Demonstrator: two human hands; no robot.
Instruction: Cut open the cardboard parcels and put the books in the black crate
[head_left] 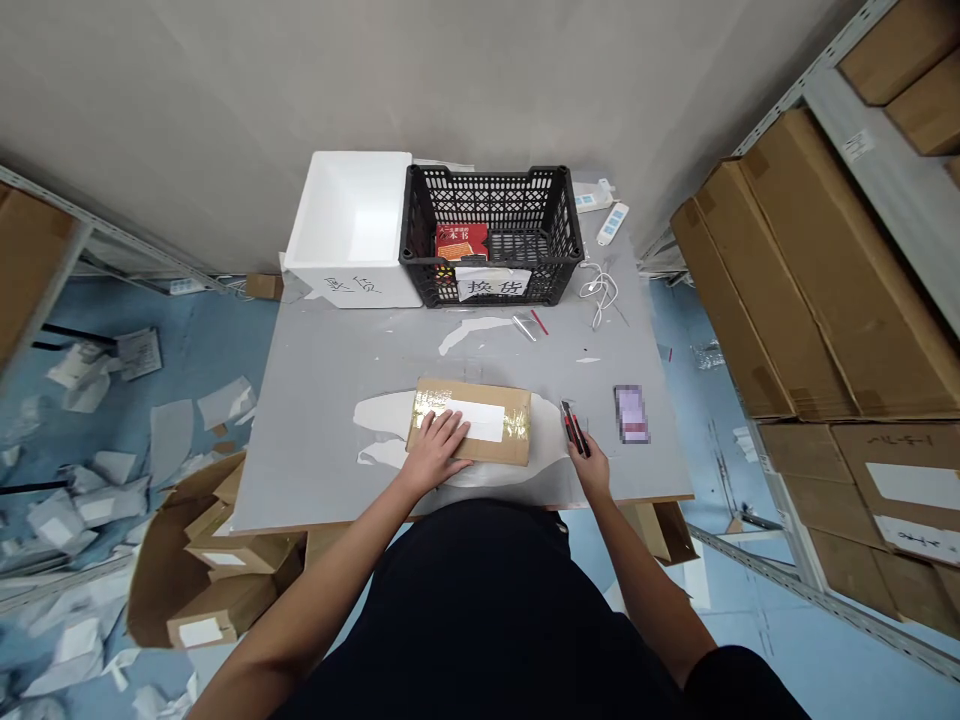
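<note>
Head view: a taped cardboard parcel (469, 422) with a white label lies near the counter's (322, 470) front edge, its tape seemingly uncut. The left hand (435, 452) presses on it, fingers (442, 430) flat and released; the right hand (579, 455) clenches a red-handled utility knife (574, 428) just beside it. Farther back stand a black plastic crate (491, 200) holding a red book (461, 245) and a white foam box (349, 225). Cardboard cartons (810, 270) fill the right, and paper scraps (90, 500) litter the blue floor (225, 330).
</note>
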